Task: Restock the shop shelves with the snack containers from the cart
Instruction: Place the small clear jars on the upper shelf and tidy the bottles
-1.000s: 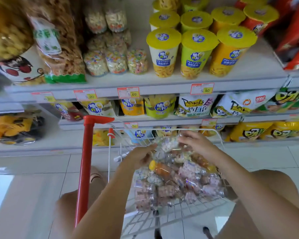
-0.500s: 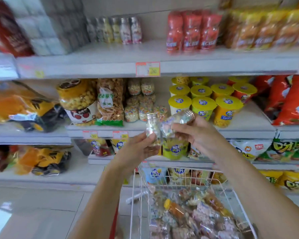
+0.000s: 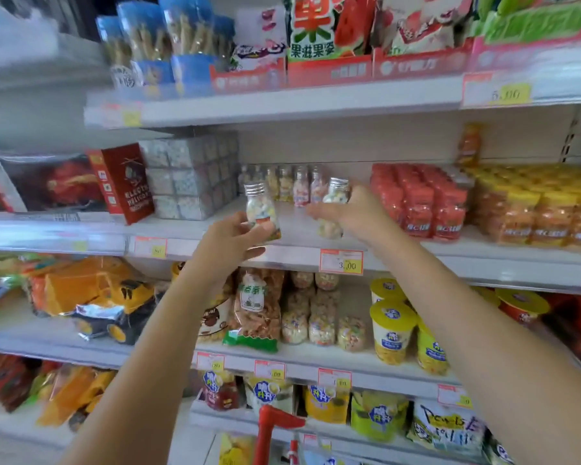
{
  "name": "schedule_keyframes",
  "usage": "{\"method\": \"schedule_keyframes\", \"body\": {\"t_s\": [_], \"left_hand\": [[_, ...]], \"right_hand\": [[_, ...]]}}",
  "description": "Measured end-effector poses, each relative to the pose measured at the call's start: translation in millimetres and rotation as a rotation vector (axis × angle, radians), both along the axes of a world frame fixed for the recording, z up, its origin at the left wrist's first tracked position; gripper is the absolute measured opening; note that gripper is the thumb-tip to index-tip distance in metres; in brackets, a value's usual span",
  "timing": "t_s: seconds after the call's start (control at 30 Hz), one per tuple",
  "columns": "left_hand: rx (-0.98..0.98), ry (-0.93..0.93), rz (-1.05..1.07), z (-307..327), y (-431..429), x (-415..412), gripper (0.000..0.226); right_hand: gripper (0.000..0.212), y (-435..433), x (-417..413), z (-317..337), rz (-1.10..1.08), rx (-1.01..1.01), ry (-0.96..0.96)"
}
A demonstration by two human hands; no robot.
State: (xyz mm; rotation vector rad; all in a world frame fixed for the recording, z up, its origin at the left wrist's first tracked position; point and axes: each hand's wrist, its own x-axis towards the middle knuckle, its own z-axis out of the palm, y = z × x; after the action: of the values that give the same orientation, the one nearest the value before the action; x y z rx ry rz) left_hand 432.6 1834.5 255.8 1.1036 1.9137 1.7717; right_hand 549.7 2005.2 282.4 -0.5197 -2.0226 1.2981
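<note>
Left hand (image 3: 230, 241) grips one snack bottle (image 3: 260, 209) upright, right hand (image 3: 353, 213) grips another bottle (image 3: 332, 209) – just behind them stands a row of bottles (image 3: 289, 184), red packs (image 3: 416, 199) right of the right hand

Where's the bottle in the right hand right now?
In the head view, centre-right: the right hand holds its bottle upright over the shelf, just in front of the row of matching bottles.

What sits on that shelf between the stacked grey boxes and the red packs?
In the head view, a back row of small clear candy bottles stands between the grey boxes and the red packs; the shelf before them is bare.
</note>
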Motion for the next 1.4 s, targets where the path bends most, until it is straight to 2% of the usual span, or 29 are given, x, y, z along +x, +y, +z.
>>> {"method": "schedule_keyframes", "body": {"t_s": [0.1,0.17,0.23,0.33,0.43,0.63,0.77,0.93,1.1,1.2,1.3,1.4], "left_hand": [[-0.081,0.093,0.061,16.0,17.0,-37.7,0.023],[-0.163,0.149,0.128,21.6,32.1,-66.3,0.022],[-0.233,0.176,0.186,23.7,45.6,-94.9,0.028],[-0.347,0.236,0.238,18.1,60.6,-129.6,0.042],[-0.444,0.357,0.282,12.8,69.3,-148.0,0.037],[-0.424,0.238,0.183,12.4,73.7,-179.8,0.031],[-0.405,0.213,0.104,8.6,72.5,-195.5,0.031],[-0.391,0.278,0.124,3.9,76.5,-202.9,0.018],[-0.454,0.496,0.359,4.5,92.7,-206.0,0.016],[-0.571,0.678,0.519,10.3,104.5,-202.8,0.022],[-0.653,0.735,0.604,15.0,118.6,-203.6,0.024],[-0.693,0.769,0.651,15.7,131.6,-207.0,0.033]], "right_hand": [[0.032,20.1,-52.6,10.0,0.015,0.033,-0.123],[0.033,29.9,-87.3,12.3,0.053,-0.044,-0.229],[0.043,35.4,-117.7,9.7,0.099,-0.115,-0.247],[0.065,42.3,-156.5,-0.5,0.111,0.024,-0.263],[0.093,44.2,-181.5,-1.4,0.118,0.187,-0.315],[0.087,42.4,-187.1,26.6,0.123,0.71,-0.601],[0.074,40.0,-183.8,44.9,0.189,0.933,-0.543],[0.053,42.0,-202.4,50.2,0.24,0.944,-0.543],[0.043,48.5,-229.5,48.4,0.214,0.865,-0.558],[0.049,50.7,-243.7,49.4,0.198,0.841,-0.551],[0.058,54.1,-255.7,49.3,0.171,0.888,-0.525],[0.055,64.6,-265.8,47.6,0.104,0.922,-0.477]]}}
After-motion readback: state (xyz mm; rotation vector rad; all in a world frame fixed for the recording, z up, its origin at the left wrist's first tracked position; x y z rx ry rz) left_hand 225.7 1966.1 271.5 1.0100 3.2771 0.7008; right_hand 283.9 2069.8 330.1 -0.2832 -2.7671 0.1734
